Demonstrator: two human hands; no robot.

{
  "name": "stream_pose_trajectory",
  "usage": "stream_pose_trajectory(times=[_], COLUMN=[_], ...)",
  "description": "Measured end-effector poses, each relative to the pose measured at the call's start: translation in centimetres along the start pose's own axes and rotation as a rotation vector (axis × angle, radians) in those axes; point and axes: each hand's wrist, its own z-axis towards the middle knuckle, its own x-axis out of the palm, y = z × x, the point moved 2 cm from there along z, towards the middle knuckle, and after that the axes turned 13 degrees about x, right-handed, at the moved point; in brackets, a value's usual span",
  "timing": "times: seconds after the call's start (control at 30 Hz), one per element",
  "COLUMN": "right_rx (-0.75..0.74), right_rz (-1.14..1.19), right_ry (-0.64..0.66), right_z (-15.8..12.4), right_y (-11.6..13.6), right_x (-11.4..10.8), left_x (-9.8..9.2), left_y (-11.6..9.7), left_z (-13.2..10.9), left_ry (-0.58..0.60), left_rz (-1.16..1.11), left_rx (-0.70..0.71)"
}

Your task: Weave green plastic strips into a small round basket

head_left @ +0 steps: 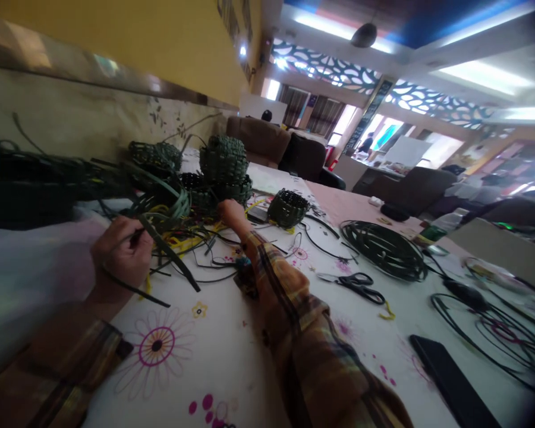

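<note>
My left hand (122,252) is closed around dark green flat plastic strips (172,252). Their loose ends hang down to the right and below the fingers. My right hand (232,213) reaches forward beside the woven green baskets (223,160), over a tangle of strips. Its fingers are curled, and whatever they pinch is hidden. Yellow strips (187,242) and thin dark offcuts lie between the two hands. A small open woven basket (288,208) sits to the right of my right hand. Another woven piece (156,156) stands behind my left hand.
Black-handled scissors (359,286) lie right of my right forearm. Beyond them is a coil of dark strip (383,249). A black phone (450,380) rests at the lower right, near cables (485,327). A yellow wall (129,47) borders the left; chairs (305,157) stand behind the table.
</note>
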Motion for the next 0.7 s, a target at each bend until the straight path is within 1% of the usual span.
stream_pose_trajectory(times=[0.07, 0.13, 0.2, 0.3, 0.37, 0.43, 0.57, 0.63, 0.7], right_rx=[-0.026, -0.054, -0.089, -0.141, -0.159, -0.144, -0.040, 0.016, 0.082], right_rz=[-0.048, -0.086, -0.113, -0.136, -0.145, -0.146, -0.130, -0.125, -0.119], right_ry=[0.016, 0.022, 0.016, -0.003, -0.022, -0.066, -0.203, -0.223, -0.200], right_z=[0.9, 1.6, 2.0, 1.8, 1.4, 0.9, 0.2, 0.0, -0.2], right_y=[1.2, 1.9, 2.3, 2.3, 2.0, 1.5, 0.4, -0.2, -0.9], right_x=[0.8, 1.3, 1.5, 1.2, 0.6, -0.3, -2.8, -4.0, -5.2], left_x=[-0.1, -0.1, 0.0, 0.0, 0.0, 0.0, 0.2, 0.4, 0.6], left_y=[-0.3, -0.5, -0.6, -0.6, -0.6, -0.7, -0.5, -0.3, 0.0], left_z=[0.1, 0.2, 0.2, 0.2, 0.3, 0.3, 0.0, -0.3, -0.5], left_ry=[-0.015, -0.024, -0.019, -0.012, -0.008, -0.009, 0.009, 0.026, 0.047], left_rz=[0.010, -0.010, -0.028, -0.035, -0.044, -0.049, -0.060, -0.071, -0.074], left_rx=[0.051, 0.060, 0.059, 0.041, 0.036, 0.049, 0.023, -0.020, -0.060])
